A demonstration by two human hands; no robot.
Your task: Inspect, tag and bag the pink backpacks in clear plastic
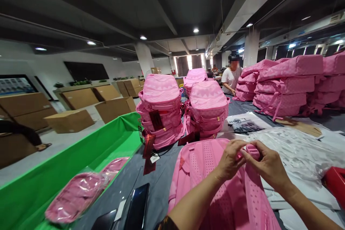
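A pink backpack (pixel 212 172) lies on the dark table in front of me, its padded, perforated straps facing up. My left hand (pixel 231 160) and my right hand (pixel 265 161) meet over the strap on its right side. Between them is a rolled-up bit of pink webbing (pixel 252 151), pinched by the fingers of my right hand. The fingers of my left hand are closed at the same webbing, just to its left. What lies under the fingertips is partly hidden.
Stacked pink backpacks stand behind (pixel 161 90) and at the right (pixel 288 79). Clear plastic bags (pixel 293 151) lie to the right beside a red box (pixel 335 183). A phone (pixel 137 206) rests at the front left. A green bin (pixel 88 158) holds bagged pink items. A person (pixel 231 77) stands farther back.
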